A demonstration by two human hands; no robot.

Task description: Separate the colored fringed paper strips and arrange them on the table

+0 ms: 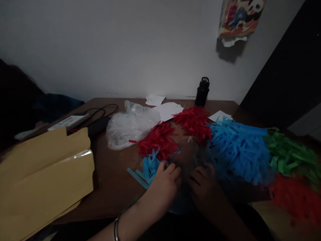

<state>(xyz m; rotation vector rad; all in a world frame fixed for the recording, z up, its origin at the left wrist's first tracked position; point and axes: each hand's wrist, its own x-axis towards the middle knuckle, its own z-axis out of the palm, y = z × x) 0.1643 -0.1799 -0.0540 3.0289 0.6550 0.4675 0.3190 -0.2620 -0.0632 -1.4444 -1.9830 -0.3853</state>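
My left hand [166, 177], with a bangle on its wrist, is closed at the near edge of the table. Light blue paper fringe [149, 167] sticks out from its left side. My right hand [203, 180] is beside it in shadow, with curled fingers. Dark blue blurred strips lie around it, and I cannot make out what its fingertips hold. Just beyond the hands are a red paper fringe bundle [160, 140] and another red bundle [195, 121]. A big blue fringe bundle [238, 147] spreads to the right of my right hand.
Green fringe [292, 152] and orange-red fringe [296, 197] lie far right. A crumpled clear plastic bag [129, 125], white paper [168, 111] and a black bottle [202, 92] stand toward the wall. Yellow folders [47, 180] and a power strip [68, 121] with a cable occupy the left.
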